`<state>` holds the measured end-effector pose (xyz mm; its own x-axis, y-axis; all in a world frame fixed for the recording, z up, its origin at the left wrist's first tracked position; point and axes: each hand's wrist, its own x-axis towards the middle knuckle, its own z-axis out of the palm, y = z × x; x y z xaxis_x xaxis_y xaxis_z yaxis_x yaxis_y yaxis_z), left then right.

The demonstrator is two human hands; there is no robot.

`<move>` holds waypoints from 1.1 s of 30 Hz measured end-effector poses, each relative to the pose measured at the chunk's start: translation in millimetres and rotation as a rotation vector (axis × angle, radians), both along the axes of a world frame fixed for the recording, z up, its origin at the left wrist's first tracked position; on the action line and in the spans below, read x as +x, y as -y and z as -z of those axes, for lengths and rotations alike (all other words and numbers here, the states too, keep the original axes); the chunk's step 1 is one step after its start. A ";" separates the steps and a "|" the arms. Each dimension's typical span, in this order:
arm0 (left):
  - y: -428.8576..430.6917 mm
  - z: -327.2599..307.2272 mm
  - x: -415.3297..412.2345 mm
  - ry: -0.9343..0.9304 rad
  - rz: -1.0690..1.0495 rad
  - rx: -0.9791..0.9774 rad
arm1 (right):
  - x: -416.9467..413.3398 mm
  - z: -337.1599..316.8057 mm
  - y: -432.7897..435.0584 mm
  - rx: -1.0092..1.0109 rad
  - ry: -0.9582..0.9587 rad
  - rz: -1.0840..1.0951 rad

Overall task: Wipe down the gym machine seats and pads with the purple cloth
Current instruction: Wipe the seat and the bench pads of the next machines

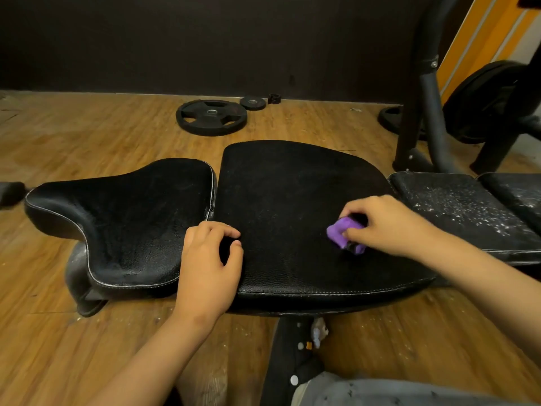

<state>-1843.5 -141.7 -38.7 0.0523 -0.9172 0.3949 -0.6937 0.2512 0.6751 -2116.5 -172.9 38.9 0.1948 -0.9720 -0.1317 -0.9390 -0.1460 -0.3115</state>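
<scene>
Purple cloth point(339, 234) pinched in right hand point(386, 224) on the middle pad point(287, 194); left hand point(209, 259) rests loosely curled. Speckled right pad point(456, 206) looks not wiped yet.

Gym (weight plates point(211, 128); padded bench point(287, 200))

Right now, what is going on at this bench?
A person is wiping a black gym bench. The right hand presses a bunched purple cloth on the middle pad. The left hand rests near that pad's left edge, beside the contoured seat. The pad to the right is speckled with white bits, so it seems not yet wiped.
</scene>
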 end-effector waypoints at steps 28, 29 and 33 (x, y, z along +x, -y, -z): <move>0.6 1.2 -0.5 -0.092 -0.005 -0.013 | 44.4 35.5 27.3 -0.205 0.624 0.160; 0.2 1.1 -0.5 -0.095 -0.006 -0.013 | 47.0 38.0 21.7 -0.210 0.617 0.119; 0.4 1.6 -0.1 -0.092 -0.015 -0.005 | 41.2 39.8 26.1 -0.281 0.485 0.098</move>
<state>-1843.5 -142.1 -40.3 0.1026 -0.9142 0.3920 -0.6327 0.2442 0.7349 -2075.3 -199.0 -1.0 0.0754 -0.9732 0.2172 -0.7112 -0.2052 -0.6724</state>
